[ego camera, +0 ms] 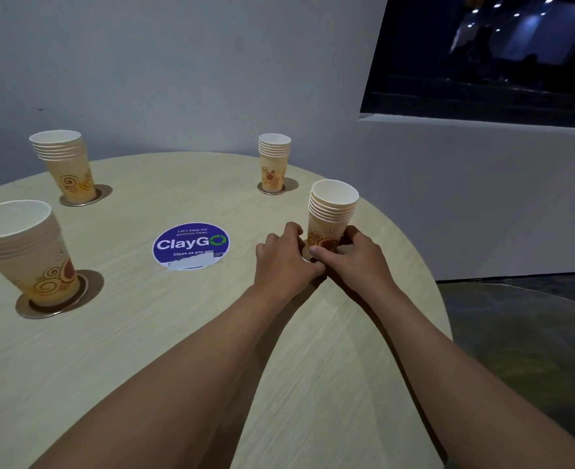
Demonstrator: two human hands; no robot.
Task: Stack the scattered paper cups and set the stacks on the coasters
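We see a round desk (184, 333) whose curved right edge runs just beside the stack of paper cups (332, 214) under the hands; beyond that edge the floor (516, 333) drops away, so room on that side is slight. Open desk surface lies to the left of the hands, around a round blue ClayGo sticker (191, 246), and toward the near edge. Both forearms reach forward from the lower frame and converge at the stack. The left hand (284, 262) has its grip curled in at the base of the stack on the left; the right hand (353, 257) has its grip wrapped on the lower wall, thumb across the front. Both grips are closed on the stack, which stands upright; what lies under its base is hidden by the fingers. Three other stacks stand well apart, each on a coaster: the near-left stack (25, 252) on its coaster (91, 282), the far-left stack (66, 164) on its coaster (105, 190), and the far stack (273, 160) on its coaster (292, 185). The desk has a pale wood grain. A plain wall (177, 62) stands behind it, with a dark window (482, 62) at the upper right.
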